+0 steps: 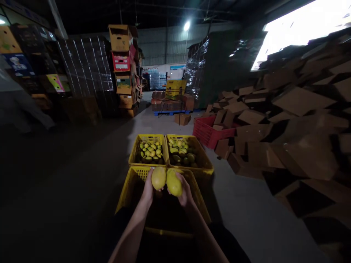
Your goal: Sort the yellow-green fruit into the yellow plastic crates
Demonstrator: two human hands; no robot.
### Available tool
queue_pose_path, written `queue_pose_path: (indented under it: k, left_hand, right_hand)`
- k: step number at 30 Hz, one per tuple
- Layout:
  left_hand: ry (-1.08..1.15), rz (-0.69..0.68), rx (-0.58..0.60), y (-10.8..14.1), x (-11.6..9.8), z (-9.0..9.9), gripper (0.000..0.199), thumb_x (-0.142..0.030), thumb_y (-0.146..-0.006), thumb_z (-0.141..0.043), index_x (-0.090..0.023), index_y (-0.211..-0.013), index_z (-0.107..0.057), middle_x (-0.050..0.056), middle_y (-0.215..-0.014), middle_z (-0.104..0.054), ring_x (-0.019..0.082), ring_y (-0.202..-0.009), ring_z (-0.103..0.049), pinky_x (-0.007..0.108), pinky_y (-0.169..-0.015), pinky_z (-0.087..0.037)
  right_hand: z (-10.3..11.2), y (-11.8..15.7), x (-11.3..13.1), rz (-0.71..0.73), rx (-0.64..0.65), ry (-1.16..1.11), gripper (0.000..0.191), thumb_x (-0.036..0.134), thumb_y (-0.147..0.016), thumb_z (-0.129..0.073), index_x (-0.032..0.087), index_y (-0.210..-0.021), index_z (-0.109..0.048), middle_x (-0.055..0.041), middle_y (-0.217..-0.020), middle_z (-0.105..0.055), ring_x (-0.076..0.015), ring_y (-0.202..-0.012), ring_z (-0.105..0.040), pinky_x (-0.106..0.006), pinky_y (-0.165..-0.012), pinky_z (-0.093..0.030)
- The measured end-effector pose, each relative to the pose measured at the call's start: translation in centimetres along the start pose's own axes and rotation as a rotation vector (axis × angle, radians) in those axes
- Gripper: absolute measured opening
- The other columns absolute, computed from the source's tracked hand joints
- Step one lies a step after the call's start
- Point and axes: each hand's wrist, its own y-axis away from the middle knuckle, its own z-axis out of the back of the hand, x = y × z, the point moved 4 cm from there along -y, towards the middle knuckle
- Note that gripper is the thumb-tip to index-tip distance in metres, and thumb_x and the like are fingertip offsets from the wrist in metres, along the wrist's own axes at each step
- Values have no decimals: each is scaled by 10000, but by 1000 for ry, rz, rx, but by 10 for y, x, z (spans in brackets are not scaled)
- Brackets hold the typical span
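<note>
Above the near yellow crate (123,190), my left hand (148,187) is closed around a rounded yellow mango (158,178). A longer, greener mango (174,182) sits in the grip of my right hand (186,190). The two fruits are side by side, close together. Deep shadow hides most of the near crate's inside. Just beyond it stand two more yellow crates: the left crate (132,155) holds several small yellow-green mangoes (150,149), and the right crate (204,157) holds several larger mangoes (178,150), some in shadow.
Flattened cardboard (298,106) is heaped along the right, beside a red crate (204,131). Ahead, boxes lie on a blue pallet (164,113), with a small carton (182,119) on the floor. Stacked boxes (122,69) rise at left. A person's legs (24,106) show at far left.
</note>
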Motion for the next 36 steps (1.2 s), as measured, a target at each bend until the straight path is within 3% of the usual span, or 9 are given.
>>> queue_pose_path:
  k: [2,6,9,13,18,22,26,36]
  left_hand:
    - [35,78,9,-1,1,1,428,-547,-779,-567,-122,-812,-611,28,-485,-591,121,-331,-501,197,-312,-326]
    - [186,182,-50,0,-1,5,377,-467,-821,-523,-120,-944,-604,37,-564,-621,126,-372,-534,210,-352,-415]
    - [292,239,-68,2,-4,7,365,-410,-833,-522,-126,-1057,-575,34,-624,-631,128,-434,-572,210,-406,-476]
    - [380,271,-72,5,-6,5,348,-371,-869,-481,-126,-1108,-549,43,-673,-641,132,-504,-607,212,-474,-528]
    - [356,273,-71,4,-4,3,319,-389,-902,-436,-122,-1028,-558,48,-674,-634,116,-494,-597,200,-478,-528]
    - [285,245,-64,2,-4,5,302,-415,-849,-521,-127,-925,-571,34,-630,-613,90,-436,-549,168,-419,-470]
    - [200,213,23,1,-4,7,365,-504,-786,-563,-139,-813,-567,6,-538,-558,95,-389,-501,190,-377,-431]
    - [246,207,57,1,-2,1,396,-538,-801,-516,-148,-764,-573,11,-516,-546,103,-396,-493,200,-384,-424]
  right_hand:
    - [0,1,-4,-197,4,-128,367,608,-673,-663,253,-707,-580,-36,-619,-635,-215,-565,-627,-292,-351,-425]
    - [-5,5,-2,-277,51,-275,357,565,-666,-671,249,-821,-611,-54,-718,-686,-218,-585,-640,-230,-302,-308]
    - [-6,7,-1,-300,47,-307,347,518,-688,-655,235,-887,-618,-57,-786,-715,-237,-635,-663,-271,-363,-415]
    - [-1,6,-7,-331,-42,-331,280,454,-695,-666,238,-870,-627,-31,-805,-730,-236,-702,-684,-368,-556,-546]
    - [-1,5,-17,-410,-143,-385,197,386,-734,-649,240,-863,-624,3,-772,-733,-190,-655,-684,-361,-623,-562]
    - [-10,8,-19,-477,-59,-331,257,440,-780,-612,193,-843,-643,-28,-691,-717,-167,-604,-671,-297,-581,-549]
    - [-15,11,-21,-465,54,-287,338,514,-766,-611,181,-816,-640,-45,-630,-688,-169,-537,-638,-267,-481,-499]
    - [-16,9,-18,-458,16,-307,369,540,-687,-681,195,-817,-658,-44,-655,-689,-165,-529,-607,-252,-442,-436]
